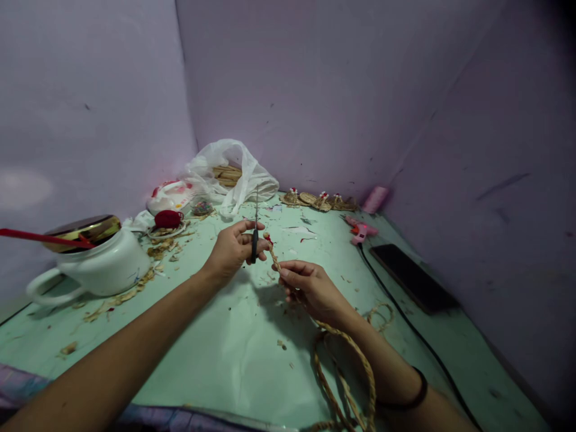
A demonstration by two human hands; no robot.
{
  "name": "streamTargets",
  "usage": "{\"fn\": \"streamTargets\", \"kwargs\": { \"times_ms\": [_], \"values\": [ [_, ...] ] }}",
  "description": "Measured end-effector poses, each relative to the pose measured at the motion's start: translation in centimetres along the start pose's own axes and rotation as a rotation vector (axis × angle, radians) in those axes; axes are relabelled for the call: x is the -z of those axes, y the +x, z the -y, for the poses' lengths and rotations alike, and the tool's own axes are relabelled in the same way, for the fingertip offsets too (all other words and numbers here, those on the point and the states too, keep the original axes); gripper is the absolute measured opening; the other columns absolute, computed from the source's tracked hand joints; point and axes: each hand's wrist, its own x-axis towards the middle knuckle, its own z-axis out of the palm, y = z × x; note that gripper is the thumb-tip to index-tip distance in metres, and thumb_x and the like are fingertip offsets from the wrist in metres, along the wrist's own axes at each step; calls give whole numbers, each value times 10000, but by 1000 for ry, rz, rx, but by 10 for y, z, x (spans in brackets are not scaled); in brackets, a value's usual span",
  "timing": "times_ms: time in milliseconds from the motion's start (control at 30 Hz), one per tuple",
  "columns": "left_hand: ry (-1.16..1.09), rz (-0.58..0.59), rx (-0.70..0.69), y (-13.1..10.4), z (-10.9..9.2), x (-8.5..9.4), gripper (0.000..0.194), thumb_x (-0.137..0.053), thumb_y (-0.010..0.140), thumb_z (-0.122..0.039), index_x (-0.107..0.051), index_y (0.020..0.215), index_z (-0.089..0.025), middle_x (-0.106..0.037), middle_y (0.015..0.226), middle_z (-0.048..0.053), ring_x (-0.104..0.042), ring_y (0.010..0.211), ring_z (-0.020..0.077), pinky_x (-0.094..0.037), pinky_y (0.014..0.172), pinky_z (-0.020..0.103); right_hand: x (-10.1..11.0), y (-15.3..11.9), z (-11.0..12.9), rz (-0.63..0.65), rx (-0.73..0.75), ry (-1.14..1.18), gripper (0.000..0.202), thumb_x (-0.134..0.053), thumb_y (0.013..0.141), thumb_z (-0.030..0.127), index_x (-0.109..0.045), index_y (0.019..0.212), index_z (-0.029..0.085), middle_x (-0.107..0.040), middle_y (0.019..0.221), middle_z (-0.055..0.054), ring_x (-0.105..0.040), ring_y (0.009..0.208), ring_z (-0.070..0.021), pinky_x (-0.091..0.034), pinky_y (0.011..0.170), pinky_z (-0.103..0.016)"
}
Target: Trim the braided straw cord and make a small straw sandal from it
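My left hand is closed on a pair of scissors with black handles, the blades pointing up and away from me. Just right of it, a braided straw-coloured cord rises at a slant, with a bit of red at its upper end beside my left fingertips. Thumb and fingers of my right hand pinch this cord a little below that end. The rest of the cord hangs in loops under my right wrist, down to the near edge of the table. Whether my left fingers touch the cord end is unclear.
On the left stands a white mug with a gold lid and red stick. A plastic bag and red yarn sit behind. Small woven pieces line the wall. A pink glue gun and dark phone lie right.
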Motion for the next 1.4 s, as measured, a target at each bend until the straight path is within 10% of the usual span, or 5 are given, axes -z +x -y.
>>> {"fn": "streamTargets", "kwargs": {
  "times_ms": [667, 867, 1100, 1267, 1400],
  "values": [
    [-235, -7, 311, -13, -6, -26, 411, -639, 465, -105, -487, 844, -149, -544, 446, -54, -464, 356, 71, -264, 358, 160, -5, -15, -3, 68, 450, -309, 189, -635, 696, 318, -637, 641, 136, -485, 562, 34, -390, 404, -38, -295, 368, -180],
    [-245, -251, 103, 5, -9, 1, 419, -658, 474, -115, -487, 854, -154, -614, 539, -23, -536, 419, 87, -288, 364, 147, 2, -5, 11, 196, 14, -375, 362, -668, 645, 402, -638, 887, 134, -584, 643, 5, -461, 428, -61, -401, 438, -215],
    [-275, -411, -76, 17, -19, 30, 388, -633, 483, -99, -498, 843, -154, -607, 519, -17, -547, 411, 99, -306, 349, 138, 34, -75, 55, 319, 268, -1106, 811, -765, 472, 469, -503, 1206, 247, -561, 1166, -100, -497, 1079, -288, -374, 929, -418],
    [-310, -370, -28, 14, -17, 25, 362, -622, 499, -78, -497, 830, -155, -604, 522, -13, -539, 403, 94, -288, 333, 131, 52, -118, 3, 297, 191, -1748, 878, -757, 502, 213, -387, 1297, 250, -379, 1325, -234, -398, 1133, -469, -396, 801, -602],
    [-299, -371, -24, 14, -16, 26, 368, -628, 502, -80, -502, 838, -158, -603, 528, -13, -540, 403, 97, -287, 325, 132, 55, -124, -25, 293, 287, -1852, 604, -688, 568, 148, -512, 1138, 245, -465, 1257, -183, -520, 1023, -366, -486, 722, -455]
  ]
}}
